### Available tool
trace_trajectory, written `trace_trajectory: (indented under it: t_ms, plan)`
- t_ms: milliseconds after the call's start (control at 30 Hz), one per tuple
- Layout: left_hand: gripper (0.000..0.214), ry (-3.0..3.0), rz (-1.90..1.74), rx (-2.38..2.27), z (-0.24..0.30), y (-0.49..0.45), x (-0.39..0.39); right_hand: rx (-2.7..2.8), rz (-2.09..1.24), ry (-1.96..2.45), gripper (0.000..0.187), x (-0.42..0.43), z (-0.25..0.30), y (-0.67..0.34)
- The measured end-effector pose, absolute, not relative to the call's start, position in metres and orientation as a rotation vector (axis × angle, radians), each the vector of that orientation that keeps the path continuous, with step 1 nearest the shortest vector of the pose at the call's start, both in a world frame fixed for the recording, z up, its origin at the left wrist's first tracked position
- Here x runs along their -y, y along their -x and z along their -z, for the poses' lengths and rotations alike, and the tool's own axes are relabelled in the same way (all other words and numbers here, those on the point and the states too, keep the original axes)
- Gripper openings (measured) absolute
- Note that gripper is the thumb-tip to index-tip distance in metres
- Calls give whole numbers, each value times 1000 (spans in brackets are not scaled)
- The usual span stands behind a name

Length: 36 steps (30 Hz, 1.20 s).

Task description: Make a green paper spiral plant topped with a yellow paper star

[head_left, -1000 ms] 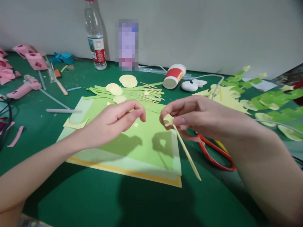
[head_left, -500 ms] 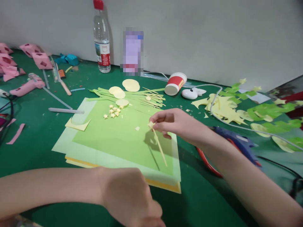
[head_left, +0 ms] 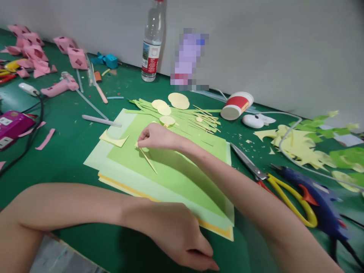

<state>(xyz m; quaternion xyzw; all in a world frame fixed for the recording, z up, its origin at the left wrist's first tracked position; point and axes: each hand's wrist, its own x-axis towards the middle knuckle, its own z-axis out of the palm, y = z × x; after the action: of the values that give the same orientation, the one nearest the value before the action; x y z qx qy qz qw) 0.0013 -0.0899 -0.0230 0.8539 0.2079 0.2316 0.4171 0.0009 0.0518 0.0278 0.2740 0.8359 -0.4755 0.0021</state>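
Observation:
My right hand point(head_left: 157, 137) reaches over the green paper sheet point(head_left: 182, 172). Its thumb and fingers pinch a small pale-yellow paper star point(head_left: 136, 145), from which a thin pale stick point(head_left: 148, 160) slants down to the right. The small group of folded stars is mostly hidden behind this hand. Nearer me, my left hand point(head_left: 182, 235) hovers by the front edge of the stacked sheets with its fingers curled. Whatever it may hold is out of sight. Yellow paper circles point(head_left: 178, 101) and thin sticks point(head_left: 204, 120) lie beyond my right hand.
Scissors point(head_left: 261, 176) and a blue glue gun point(head_left: 315, 201) lie at the right. Behind stand a water bottle point(head_left: 150, 57) and a tipped paper cup point(head_left: 237, 105). A pink glue gun point(head_left: 61, 86) and pink paper shapes point(head_left: 77, 58) are at the left. A white cable point(head_left: 287, 138) crosses the right.
My right hand has moved left across the green sheet with the star and stick, towards the small stars. My left hand stays low and curled. The view has turned slightly left.

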Motion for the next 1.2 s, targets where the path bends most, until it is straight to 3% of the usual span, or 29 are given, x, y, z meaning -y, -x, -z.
trace_trajectory:
  t_ms: [300,500,667,900,1033,1200]
  plan:
    - [37,-2018,-532,-554,22,-2,95,-2623,1490,-963,18,-55,-53,-20]
    - [32,-1970,-502,-613,-15,10,85,-2389,2204,-1176,13,-49,-71,-84]
    - [22,-2111,-346,-657,-62,32,70,-2331,2444,-1145,10,-29,-83,-134]
    - [17,-2336,-1079,-904,-87,34,57,-2434,2422,-1087,7,-3,-102,-161]
    - [29,-2424,-1109,-958,-88,21,50,-2377,2469,-964,8,1,-101,-162]
    - [18,-2585,-1134,-993,-94,18,49,-2337,2459,-953,11,2,-99,-160]
